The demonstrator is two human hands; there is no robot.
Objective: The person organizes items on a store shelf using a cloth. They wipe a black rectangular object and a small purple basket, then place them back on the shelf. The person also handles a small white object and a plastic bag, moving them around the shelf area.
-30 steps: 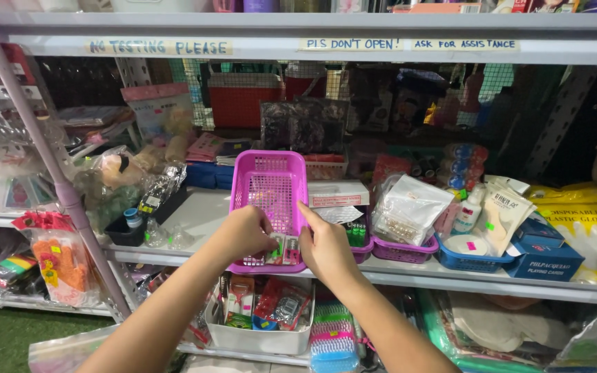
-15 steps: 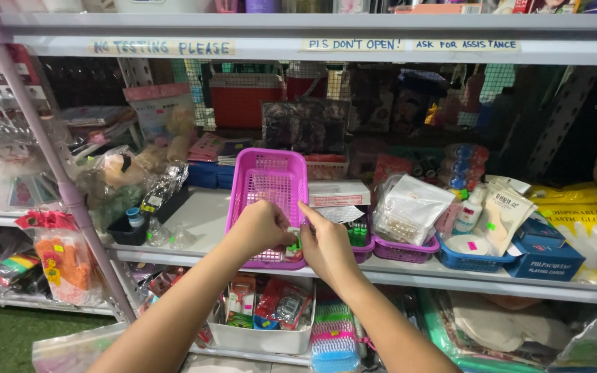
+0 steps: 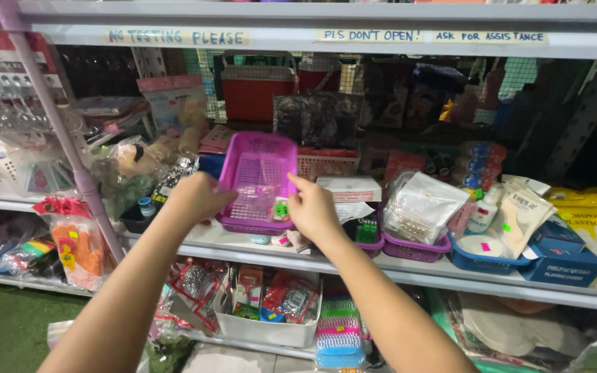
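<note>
Basket: a pink plastic basket (image 3: 257,181) tilted up off the shelf (image 3: 409,271), its open side facing the camera.
Left hand: the left hand (image 3: 198,197) grasps the basket's left rim.
Right hand: the right hand (image 3: 312,211) grips its right rim, forefinger raised.
Inside: small packets, seemingly, too blurred to name.
Beside: a purple basket (image 3: 416,247) to the right.

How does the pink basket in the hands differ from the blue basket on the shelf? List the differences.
The pink basket is tilted up, its opening facing the camera; the blue basket sits flat on the shelf. The pink basket is held by the left hand and right hand; the blue basket is untouched. The pink basket is rectangular and larger; the blue basket is low with rounded ends. Both are slotted plastic.
</note>
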